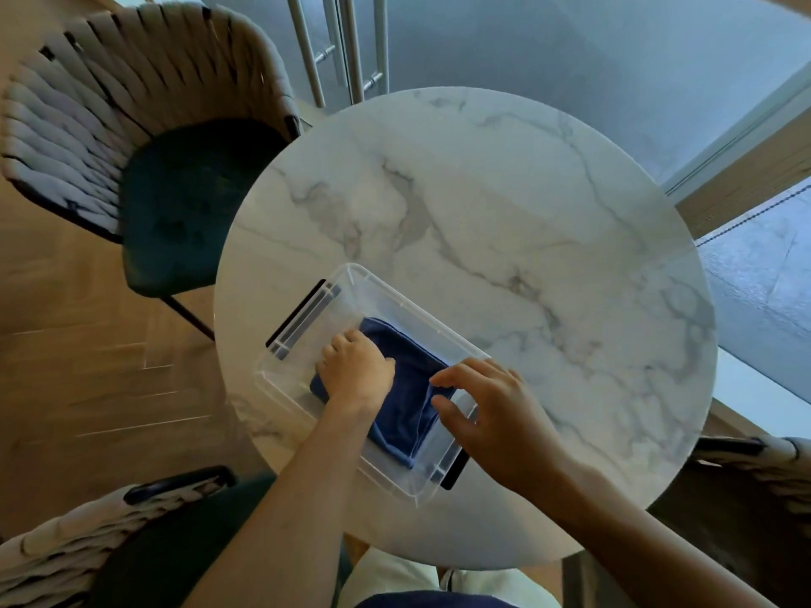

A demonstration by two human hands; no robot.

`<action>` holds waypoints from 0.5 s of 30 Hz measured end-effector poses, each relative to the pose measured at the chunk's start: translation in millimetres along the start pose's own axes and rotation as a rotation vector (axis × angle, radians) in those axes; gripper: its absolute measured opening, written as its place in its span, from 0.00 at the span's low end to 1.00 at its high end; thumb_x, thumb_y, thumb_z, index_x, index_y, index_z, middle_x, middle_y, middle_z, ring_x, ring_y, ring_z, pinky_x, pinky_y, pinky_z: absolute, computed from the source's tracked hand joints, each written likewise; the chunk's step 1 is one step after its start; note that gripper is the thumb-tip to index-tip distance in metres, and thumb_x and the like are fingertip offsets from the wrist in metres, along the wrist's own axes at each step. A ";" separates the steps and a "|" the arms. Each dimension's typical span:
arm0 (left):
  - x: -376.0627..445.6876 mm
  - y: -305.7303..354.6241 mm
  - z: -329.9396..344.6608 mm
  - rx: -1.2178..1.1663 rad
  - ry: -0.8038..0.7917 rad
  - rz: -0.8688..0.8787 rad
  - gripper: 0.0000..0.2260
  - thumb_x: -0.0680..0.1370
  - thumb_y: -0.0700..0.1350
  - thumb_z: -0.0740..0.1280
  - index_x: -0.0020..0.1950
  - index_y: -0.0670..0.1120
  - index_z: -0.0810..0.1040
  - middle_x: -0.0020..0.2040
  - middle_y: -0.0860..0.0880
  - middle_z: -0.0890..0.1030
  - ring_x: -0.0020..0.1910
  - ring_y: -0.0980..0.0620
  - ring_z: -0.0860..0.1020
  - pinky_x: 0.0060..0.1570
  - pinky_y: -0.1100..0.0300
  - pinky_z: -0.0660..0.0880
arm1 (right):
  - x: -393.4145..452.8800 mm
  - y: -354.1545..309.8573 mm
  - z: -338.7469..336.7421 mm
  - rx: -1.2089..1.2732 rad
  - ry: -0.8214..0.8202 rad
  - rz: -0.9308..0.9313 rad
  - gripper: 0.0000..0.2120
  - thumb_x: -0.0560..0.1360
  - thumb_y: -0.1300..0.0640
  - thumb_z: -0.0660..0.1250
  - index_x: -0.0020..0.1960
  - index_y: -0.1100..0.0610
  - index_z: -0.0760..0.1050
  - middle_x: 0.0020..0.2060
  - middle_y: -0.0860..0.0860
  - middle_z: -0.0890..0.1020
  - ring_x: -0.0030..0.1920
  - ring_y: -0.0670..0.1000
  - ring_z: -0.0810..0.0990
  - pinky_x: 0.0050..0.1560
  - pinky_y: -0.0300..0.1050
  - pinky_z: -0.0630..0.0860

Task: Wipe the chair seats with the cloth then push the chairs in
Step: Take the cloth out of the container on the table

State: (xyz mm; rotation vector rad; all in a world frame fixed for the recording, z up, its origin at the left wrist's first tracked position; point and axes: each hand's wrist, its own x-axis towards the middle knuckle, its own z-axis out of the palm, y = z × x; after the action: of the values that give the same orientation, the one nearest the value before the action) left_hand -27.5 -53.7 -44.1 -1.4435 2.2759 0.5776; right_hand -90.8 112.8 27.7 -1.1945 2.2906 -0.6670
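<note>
Left grip (355,370) clutches the cloth (408,388) inside the bin (351,278); right grip (487,405) hovers slack above. I judge the cloth's long axis runs toward me, left nearer.

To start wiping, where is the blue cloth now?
The blue cloth lies inside the clear box on the round table's near edge, under the left hand.

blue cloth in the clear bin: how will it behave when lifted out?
Likely floppy: the blue cloth lies in soft folds and should drape from the left hand gripping it. Probably light. The clear bin looks thin and may shift, hence perhaps the right hand at its rim.
</note>
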 end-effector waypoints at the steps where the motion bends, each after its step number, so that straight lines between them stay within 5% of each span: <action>1: 2.4 0.1 1.8 -0.023 0.006 0.000 0.29 0.76 0.54 0.68 0.70 0.40 0.66 0.67 0.41 0.73 0.66 0.41 0.71 0.64 0.47 0.67 | 2.2 -0.4 0.5 0.006 -0.008 0.008 0.11 0.78 0.48 0.64 0.58 0.47 0.78 0.51 0.42 0.80 0.54 0.45 0.76 0.59 0.43 0.70; 9: 2.4 -0.3 -4.7 -0.403 -0.190 0.009 0.19 0.74 0.50 0.71 0.58 0.38 0.77 0.51 0.41 0.81 0.50 0.45 0.79 0.47 0.55 0.73 | 18.5 -7.9 1.2 0.034 -0.105 0.064 0.13 0.77 0.50 0.65 0.60 0.51 0.78 0.52 0.45 0.80 0.52 0.46 0.77 0.54 0.43 0.76; 12: -11.8 1.0 -19.3 -0.550 -0.270 0.180 0.14 0.76 0.49 0.68 0.47 0.37 0.80 0.41 0.41 0.82 0.44 0.44 0.81 0.48 0.48 0.77 | 28.4 -9.1 0.9 0.048 -0.168 0.105 0.21 0.77 0.52 0.64 0.69 0.49 0.69 0.62 0.46 0.76 0.59 0.48 0.76 0.60 0.43 0.73; 15: -32.8 -2.0 -40.4 -0.570 -0.278 0.407 0.10 0.79 0.49 0.65 0.43 0.45 0.78 0.40 0.44 0.82 0.42 0.50 0.81 0.46 0.62 0.77 | 37.0 -7.9 -0.7 0.066 -0.193 0.099 0.31 0.74 0.55 0.67 0.74 0.47 0.61 0.69 0.46 0.72 0.67 0.49 0.72 0.66 0.40 0.66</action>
State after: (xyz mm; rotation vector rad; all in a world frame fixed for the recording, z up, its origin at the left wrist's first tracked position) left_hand -16.6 -51.2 6.8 -1.0097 2.2776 1.5467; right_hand -105.3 77.8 26.4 -1.0596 2.1350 -0.5610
